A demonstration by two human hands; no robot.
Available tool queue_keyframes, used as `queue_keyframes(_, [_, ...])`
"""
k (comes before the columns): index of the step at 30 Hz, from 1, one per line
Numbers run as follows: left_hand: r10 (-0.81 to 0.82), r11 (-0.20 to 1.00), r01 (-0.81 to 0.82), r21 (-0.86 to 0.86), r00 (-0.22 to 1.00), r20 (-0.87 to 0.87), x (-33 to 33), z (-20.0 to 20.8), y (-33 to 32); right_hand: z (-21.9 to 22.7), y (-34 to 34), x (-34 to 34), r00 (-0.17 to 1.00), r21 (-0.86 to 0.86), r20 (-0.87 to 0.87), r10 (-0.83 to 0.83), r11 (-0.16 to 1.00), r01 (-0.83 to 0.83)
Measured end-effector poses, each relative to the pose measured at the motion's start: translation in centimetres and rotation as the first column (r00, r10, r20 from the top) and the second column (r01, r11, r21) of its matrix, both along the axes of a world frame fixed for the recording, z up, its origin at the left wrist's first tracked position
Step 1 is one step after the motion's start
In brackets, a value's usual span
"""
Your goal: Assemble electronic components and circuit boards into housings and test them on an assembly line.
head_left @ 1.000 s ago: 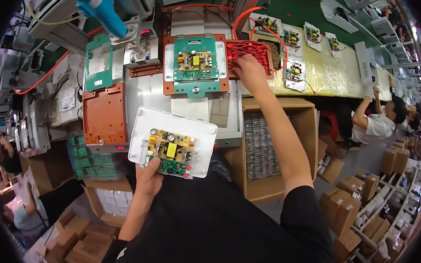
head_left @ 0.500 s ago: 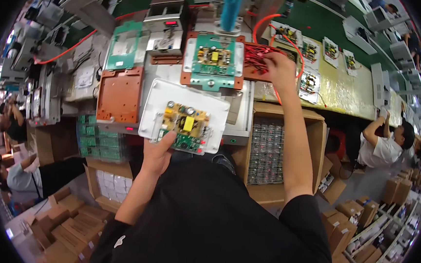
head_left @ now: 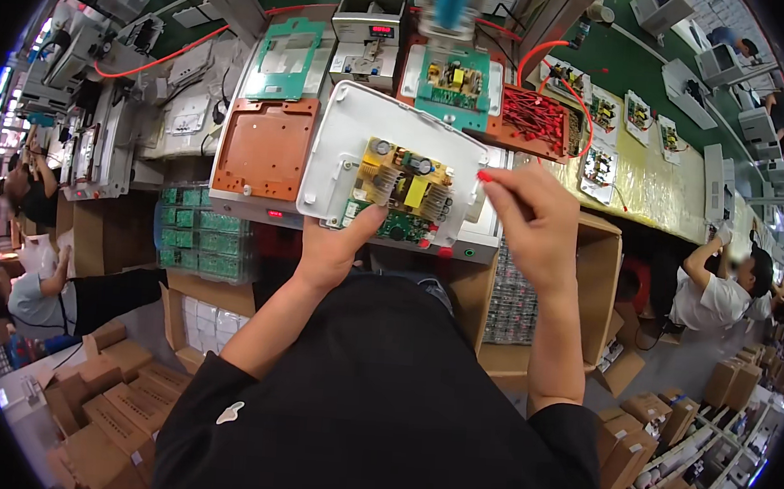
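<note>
My left hand (head_left: 333,245) is closed on the edge of a white plastic housing (head_left: 334,136), tilted up in front of me, with the thumb over its lower side. Inside the housing lies a circuit board (head_left: 405,191) with a yellow transformer, capacitors and metal heat sinks. Just right of the housing, my right hand (head_left: 539,223) pinches a red wire lead (head_left: 483,175) between thumb and forefinger. Only its red end shows clearly. A tray of red wire leads (head_left: 533,118) sits beyond the right hand.
A second board sits in a green fixture (head_left: 462,120) beneath a blurred blue press (head_left: 453,2). Left of it are an orange-brown fixture plate (head_left: 267,149) and a green frame (head_left: 287,60). Cardboard boxes (head_left: 595,304) stand below the bench. Co-workers work at both sides.
My right hand has come back from the tray of red leads toward the housing, with a red lead in its fingers. The housing appears larger and farther right in view.
</note>
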State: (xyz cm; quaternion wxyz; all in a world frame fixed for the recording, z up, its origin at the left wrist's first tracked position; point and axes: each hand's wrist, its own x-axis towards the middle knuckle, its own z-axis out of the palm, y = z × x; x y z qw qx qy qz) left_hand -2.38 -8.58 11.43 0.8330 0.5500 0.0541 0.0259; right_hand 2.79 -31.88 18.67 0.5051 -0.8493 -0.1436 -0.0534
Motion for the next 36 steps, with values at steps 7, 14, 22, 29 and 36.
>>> queue_keyframes(7, [0.011, 0.978, -0.051, 0.2, 0.981, 0.196, -1.2, 1.7, 0.1, 0.8, 1.9, -0.8, 0.936, -0.351, 0.337, 0.1, 0.936, 0.026])
queue_keyframes(14, [-0.051, 0.923, -0.046, 0.383, 0.97, 0.238, -1.8, 1.9, 0.1, 0.8, 2.0, -0.9, 0.936, -0.39, 0.326, 0.133, 0.921, 0.005])
queue_keyframes(22, [-0.075, 0.854, -0.111, 0.509, 0.94, 0.332, -2.0, 1.8, 0.3, 0.9, 1.7, -1.5, 0.948, -0.42, 0.295, 0.116, 0.907, 0.019])
queue_keyframes(29, [-0.079, 0.881, -0.031, 0.471, 0.974, 0.213, -2.8, 3.2, 1.7, -0.8, 3.5, -2.1, 0.947, -0.391, 0.302, 0.111, 0.92, 0.017])
queue_keyframes(36, [-0.112, 0.925, 0.112, 0.364, 0.993, -0.023, -1.6, 0.1, 2.5, -4.5, 2.1, -2.1, 0.983, -0.273, 0.109, 0.15, 0.955, -0.116])
